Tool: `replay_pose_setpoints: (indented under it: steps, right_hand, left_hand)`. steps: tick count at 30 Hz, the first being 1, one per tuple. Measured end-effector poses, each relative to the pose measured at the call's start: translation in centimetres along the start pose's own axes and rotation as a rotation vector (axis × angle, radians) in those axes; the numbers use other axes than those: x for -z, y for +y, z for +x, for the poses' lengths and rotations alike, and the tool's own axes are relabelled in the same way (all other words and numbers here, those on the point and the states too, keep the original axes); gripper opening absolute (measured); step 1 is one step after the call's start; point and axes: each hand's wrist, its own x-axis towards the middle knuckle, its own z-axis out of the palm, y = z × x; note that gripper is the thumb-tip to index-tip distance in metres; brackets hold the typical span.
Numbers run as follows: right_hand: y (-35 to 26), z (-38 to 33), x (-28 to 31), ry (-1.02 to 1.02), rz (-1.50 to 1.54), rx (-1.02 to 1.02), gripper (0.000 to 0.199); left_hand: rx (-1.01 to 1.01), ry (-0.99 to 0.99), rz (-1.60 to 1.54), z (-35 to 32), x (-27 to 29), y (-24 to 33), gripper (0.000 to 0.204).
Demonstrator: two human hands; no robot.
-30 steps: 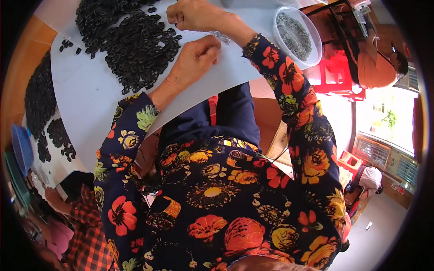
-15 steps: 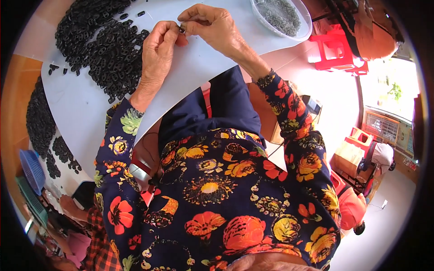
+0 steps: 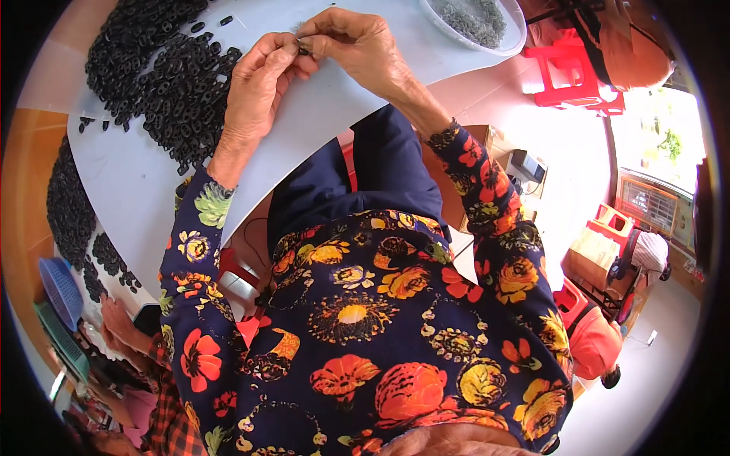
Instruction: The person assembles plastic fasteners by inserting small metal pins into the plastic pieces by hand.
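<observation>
Both hands meet above the white table [image 3: 319, 95], fingertips against fingertips. Between the thumb and fingers of my left hand [image 3: 257, 91] is a small black plastic piece [image 3: 303, 51], mostly hidden by the fingers. The pinched fingertips of my right hand [image 3: 363, 52] touch it from the right; whatever else they grip is too small to make out. To the left of my left hand spreads a large heap of small black oval pieces with holes [image 3: 182, 99]. A clear plastic bowl [image 3: 511, 47] of tiny silvery-grey parts stands to the right of my right hand.
Another heap of black pieces [image 3: 70, 205] lies at the left, near a blue basket [image 3: 61, 292] and a green basket [image 3: 59, 342]. A person's hand [image 3: 122, 323] reaches in there. Red stools [image 3: 566, 76] stand at the right, with other people nearby.
My left hand has turned slightly and shifted a little left, its fingers curling more under the piece. My right hand stays pinched against it. At lower left, the other person's hand has moved up toward the black pieces.
</observation>
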Motion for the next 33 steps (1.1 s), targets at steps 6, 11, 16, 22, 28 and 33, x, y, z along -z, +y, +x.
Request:
replay_pose_setpoints:
  steps: [6, 11, 16, 22, 28, 33]
  right_hand:
    - [-0.8, -0.3, -0.8, 0.065, -0.113, -0.111, 0.017]
    - [-1.0, -0.6, -0.7, 0.071, -0.336, 0.073, 0.018]
    - [-0.7, -0.8, -0.5, 0.082, -0.404, 0.169, 0.014]
    - [0.2, -1.1, -0.8, 0.166, -0.111, -0.017, 0.015]
    - [-0.2, -1.1, -0.8, 0.119, -0.080, -0.076, 0.017]
    - [-0.3, -1.2, -0.7, 0.084, -0.209, -0.015, 0.015]
  left_hand:
    - [-0.008, 0.025, -0.027, -0.1, 0.2, 0.0, 0.015]
    - [-0.059, 0.101, -0.033, -0.1, -0.4, -0.1, 0.014]
    - [-0.087, 0.129, 0.140, -0.2, -0.7, -0.2, 0.015]
    - [-0.151, 0.107, 0.302, -0.2, -0.9, -0.2, 0.017]
    - [-0.205, 0.083, 0.415, -0.3, -0.6, -0.4, 0.016]
    - [-0.211, 0.063, 0.459, -0.5, -1.0, -0.1, 0.013]
